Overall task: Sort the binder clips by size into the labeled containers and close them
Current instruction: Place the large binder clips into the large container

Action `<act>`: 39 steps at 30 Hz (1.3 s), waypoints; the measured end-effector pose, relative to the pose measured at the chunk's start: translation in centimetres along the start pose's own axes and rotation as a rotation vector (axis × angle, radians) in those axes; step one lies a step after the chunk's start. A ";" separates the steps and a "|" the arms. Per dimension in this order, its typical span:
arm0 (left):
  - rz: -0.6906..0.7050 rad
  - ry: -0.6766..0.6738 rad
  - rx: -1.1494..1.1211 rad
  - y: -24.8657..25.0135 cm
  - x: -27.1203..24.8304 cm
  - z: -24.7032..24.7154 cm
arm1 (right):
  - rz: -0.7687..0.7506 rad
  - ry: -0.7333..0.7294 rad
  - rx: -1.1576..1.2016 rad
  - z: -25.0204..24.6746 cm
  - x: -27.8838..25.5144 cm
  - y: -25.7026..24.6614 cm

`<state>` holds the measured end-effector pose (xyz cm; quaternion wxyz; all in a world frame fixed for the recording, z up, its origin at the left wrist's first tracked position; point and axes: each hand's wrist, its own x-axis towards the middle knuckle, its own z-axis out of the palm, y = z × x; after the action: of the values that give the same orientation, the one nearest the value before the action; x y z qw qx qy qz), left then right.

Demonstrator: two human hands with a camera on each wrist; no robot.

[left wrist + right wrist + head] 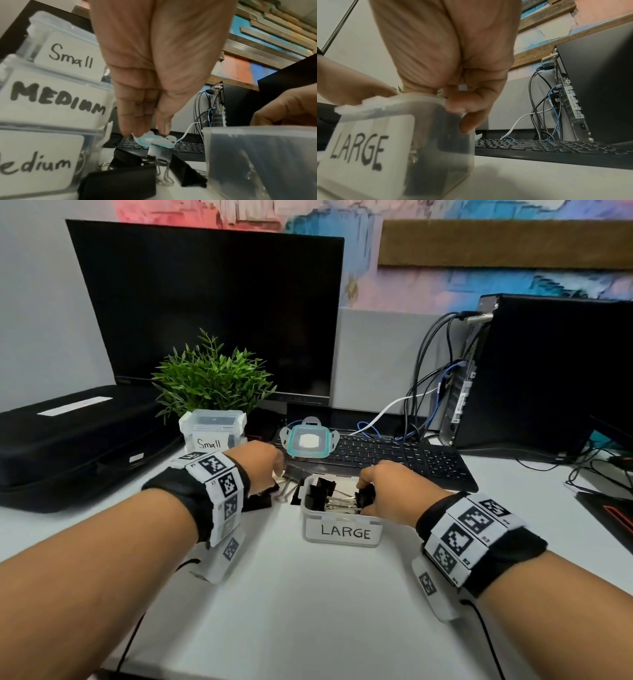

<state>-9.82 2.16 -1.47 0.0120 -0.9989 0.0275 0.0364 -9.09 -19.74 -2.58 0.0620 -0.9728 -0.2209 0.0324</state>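
Note:
The open LARGE container (pixel 342 531) stands mid-table with several big black binder clips inside. At its right rim, my right hand (pixel 371 494) pinches a large black binder clip (pixel 363 497); in the right wrist view its fingers (pixel 453 106) curl over the LARGE container's (pixel 368 142) rim. My left hand (pixel 270 470) hangs over loose black clips (pixel 260 501) left of the container. Its straight fingertips (pixel 126 129) sit just above a standing clip (pixel 159 152), holding nothing. The closed Small container (pixel 212 429) stands behind. Two stacked Medium containers (pixel 51 97) show only in the left wrist view.
A clear lid with a teal seal (pixel 308 440) lies on the black keyboard (pixel 394 457). A potted plant (pixel 212 378) and monitor (pixel 212 313) stand behind, a black case (pixel 68 440) to the left, and a computer tower with cables (pixel 548 371) to the right.

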 end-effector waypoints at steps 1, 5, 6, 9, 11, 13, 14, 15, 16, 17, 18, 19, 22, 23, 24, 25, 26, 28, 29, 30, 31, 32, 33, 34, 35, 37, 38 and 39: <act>-0.007 -0.037 0.077 0.1 -0.2 0.2 | 0.001 0.003 0.001 0.0 0.0 0.0; -0.059 -0.177 0.190 0.3 -0.4 1.5 | 0.007 0.001 0.003 0.1 0.0 0.0; -0.062 -0.188 0.186 0.4 -0.4 1.6 | 0.009 0.000 0.002 0.1 0.0 0.0; -0.034 -0.206 0.183 0.6 -0.4 1.5 | 0.013 -0.001 0.003 0.0 0.1 -0.1; -0.013 -0.230 0.172 0.9 -0.6 1.5 | 0.014 -0.004 0.000 0.0 0.0 -0.1; 0.008 -0.255 0.132 1.0 -0.8 1.6 | 0.016 -0.008 0.001 0.0 -0.1 -0.2; 0.017 -0.266 0.111 1.0 -0.9 1.6 | 0.016 -0.009 0.002 -0.1 -0.2 -0.1; 0.021 -0.279 0.094 1.0 -1.0 1.6 | 0.015 -0.011 0.002 -0.1 -0.2 -0.2; 0.021 -0.296 0.093 1.1 -1.1 1.6 | 0.015 -0.013 0.001 -0.1 -0.3 -0.2; 0.017 -0.311 0.102 1.1 -1.2 1.6 | 0.015 -0.014 0.000 -0.2 -0.3 -0.2; 0.012 -0.315 0.113 1.1 -1.3 1.5 | 0.016 -0.013 0.002 -0.2 -0.3 -0.2; 0.005 -0.309 0.119 1.1 -1.4 1.5 | 0.018 -0.012 0.002 -0.2 -0.3 -0.2; -0.033 -0.249 0.089 0.8 -1.5 1.1 | 0.023 -0.019 0.001 -0.2 -0.3 -0.2; -0.052 -0.211 0.058 0.8 -1.5 0.9 | 0.026 -0.022 0.002 -0.2 -0.3 -0.1; -0.072 -0.164 0.012 0.7 -1.4 0.5 | 0.027 -0.025 0.004 -0.1 -0.2 -0.1; -0.089 -0.114 -0.051 0.7 -1.4 0.0 | 0.027 -0.025 0.006 -0.1 -0.1 -0.1; -0.101 -0.068 -0.115 0.6 -1.3 -0.6 | 0.026 -0.022 0.007 0.0 -0.1 0.0; -0.086 0.031 -0.190 0.6 -1.3 -2.0 | 0.027 -0.021 0.011 0.0 0.0 0.0; -0.065 0.086 -0.209 0.7 -1.4 -2.7 | 0.029 -0.020 0.014 0.1 0.0 0.0; -0.040 0.135 -0.239 1.0 -1.4 -3.4 | 0.031 -0.019 0.016 0.1 0.1 0.0; -0.011 0.170 -0.286 1.4 -1.5 -4.0 | 0.031 -0.019 0.017 0.1 0.1 0.0; 0.021 0.183 -0.330 1.9 -1.7 -4.4 | 0.030 -0.020 0.016 0.1 0.1 0.0; 0.050 0.184 -0.359 2.5 -1.8 -4.8 | 0.030 -0.019 0.015 0.0 0.1 0.0; 0.071 0.168 -0.377 3.1 -2.1 -4.9 | 0.031 -0.019 0.014 0.0 0.1 0.0; 0.091 0.146 -0.393 3.8 -2.2 -4.9 | 0.031 -0.019 0.013 0.0 0.0 0.0; 0.128 0.109 -0.409 5.0 -2.4 -4.4 | 0.030 -0.019 0.011 0.1 0.1 0.0; 0.141 0.090 -0.407 5.5 -2.5 -4.1 | 0.029 -0.015 0.010 0.1 0.1 0.0; 0.151 0.069 -0.401 5.9 -2.5 -3.8 | 0.028 -0.012 0.011 0.1 0.1 0.0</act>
<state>-12.33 -3.72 2.41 -0.1906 -0.9770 0.0950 0.0075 -8.99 -19.65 -2.66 0.0654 -0.9752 -0.2076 0.0401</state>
